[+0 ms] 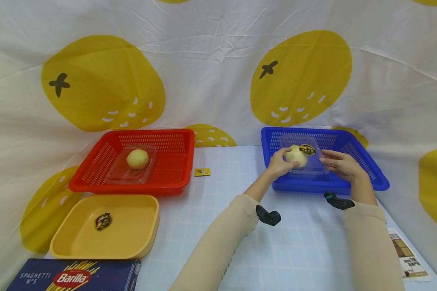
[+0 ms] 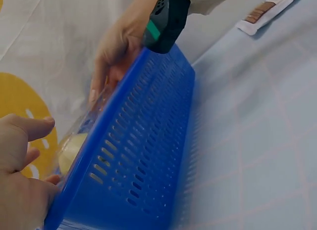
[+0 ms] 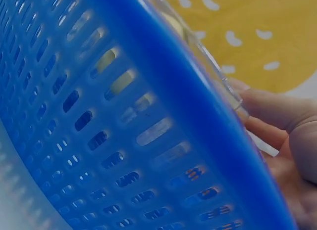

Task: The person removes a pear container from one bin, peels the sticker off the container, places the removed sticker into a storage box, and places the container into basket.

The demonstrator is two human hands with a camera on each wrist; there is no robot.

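A clear plastic box [image 1: 313,166] with a dark and gold round sticker [image 1: 307,150] and a pale yellow round fruit [image 1: 299,158] inside is in the blue basket [image 1: 376,180]. My left hand [image 1: 279,163] grips the box's left end, thumb and fingers spread around the fruit. At the opposite end my right hand [image 1: 344,165] holds the box's edge between thumb and fingers. In the right wrist view, the box edge [image 3: 214,67] shows above the basket rim, with the right hand [image 3: 282,126] at its corner. The basket wall [image 2: 143,136] hides the box's underside in the left wrist view.
At the left is a red basket [image 1: 167,186] with another clear box [image 1: 125,178] and pale fruit [image 1: 137,159]. Nearer are a yellow tray [image 1: 131,246] with a sticker [image 1: 103,221] and a spaghetti box [image 1: 73,277]. A yellow packet [image 1: 202,172] and white packet [image 1: 409,258] lie on the table.
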